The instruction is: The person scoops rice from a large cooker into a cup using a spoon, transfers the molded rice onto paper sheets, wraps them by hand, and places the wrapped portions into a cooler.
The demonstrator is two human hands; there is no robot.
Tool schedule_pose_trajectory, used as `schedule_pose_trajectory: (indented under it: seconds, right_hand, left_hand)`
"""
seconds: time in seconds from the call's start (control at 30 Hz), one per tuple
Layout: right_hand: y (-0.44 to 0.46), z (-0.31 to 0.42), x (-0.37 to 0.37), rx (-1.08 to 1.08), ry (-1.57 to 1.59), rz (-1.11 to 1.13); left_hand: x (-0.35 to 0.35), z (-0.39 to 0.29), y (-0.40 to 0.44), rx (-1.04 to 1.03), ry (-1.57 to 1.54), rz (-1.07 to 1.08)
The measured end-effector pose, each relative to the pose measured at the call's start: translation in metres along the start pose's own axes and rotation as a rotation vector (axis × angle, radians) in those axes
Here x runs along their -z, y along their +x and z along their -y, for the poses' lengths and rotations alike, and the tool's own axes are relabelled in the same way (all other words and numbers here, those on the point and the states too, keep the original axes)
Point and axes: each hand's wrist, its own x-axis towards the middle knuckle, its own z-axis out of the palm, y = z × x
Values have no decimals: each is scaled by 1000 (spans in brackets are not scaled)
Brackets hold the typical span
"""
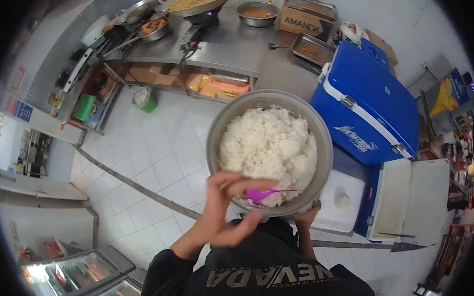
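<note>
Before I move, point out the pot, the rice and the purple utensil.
Pot (327,139): head view, on the right side of its rim.
Rice (268,146): head view, near the middle of the mound.
Purple utensil (257,195): head view, on its broad part.

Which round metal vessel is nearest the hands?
The large grey metal pot with white rice, right hand at its edge; the round silver pans sit farther off.
</note>
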Motion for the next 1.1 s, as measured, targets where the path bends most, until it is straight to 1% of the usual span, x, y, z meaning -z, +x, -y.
schedule_pose_trajectory:
  seconds: [0.03, 0.1, 0.17, 0.27, 0.37, 0.5, 0.57, 0.6, 0.67, 0.7, 0.73, 0.8, 0.83, 0.93, 1.0, 1.07, 1.1]
  right_hand:
    - [0, 5, 2, 21, -52, 22]
    - [-1, 15, 2, 32, -80, 24]
    - [1, 20, 4, 31, -85, 33]
    - [3, 24, 3, 11, -53, 58]
    - [4, 20, 2, 6, -29, 52]
    - [7, 11, -4, -9, -62, 47]
    - [8, 13, -4, -44, -45, 69]
    - [8, 13, -6, 10, -49, 15]
    - [8, 13, -12, 121, -50, -93]
    - [9, 12, -13, 163, -37, -149]
    - [8, 8, -3, 203, -49, -162]
    - [8, -11, 28, 272, -89, -140]
    - [11, -27, 55, 322, -149, -107]
    - [25, -87, 157, 514, -377, 9]
    - [34, -127, 228, 669, -521, 104]
    - [39, -126, 258, 726, -552, 166]
    - [41, -124, 262, 745, -532, 192]
  left_hand:
    - [-3, -17, 1, -100, -188, -30]
    - [-6, -36, 2, -369, -420, 7]
    - [-33, -66, 0, -516, -729, -267]
    - [-52, -104, 13, -454, -551, -680]
    - [-45, -106, 5, -405, -465, -577]
    - [-29, -105, -1, -403, -356, -392]
    - [-31, -105, -3, -457, -332, -408]
    - [-35, -98, -4, -516, -338, -445]
    - [-33, -90, -6, -522, -452, -353]
    - [-23, -88, -5, -464, -555, -226]
    - [-18, -80, -4, -450, -636, -128]
    - [-24, -50, -1, -464, -918, 77]
    - [-24, -48, -2, -446, -1038, 135]
    - [-24, -82, -14, -268, -1375, 200]
    - [-21, -83, -15, -269, -1449, 273]
    - [-19, -81, -16, -281, -1492, 339]
    - [-19, -80, -15, -291, -1494, 340]
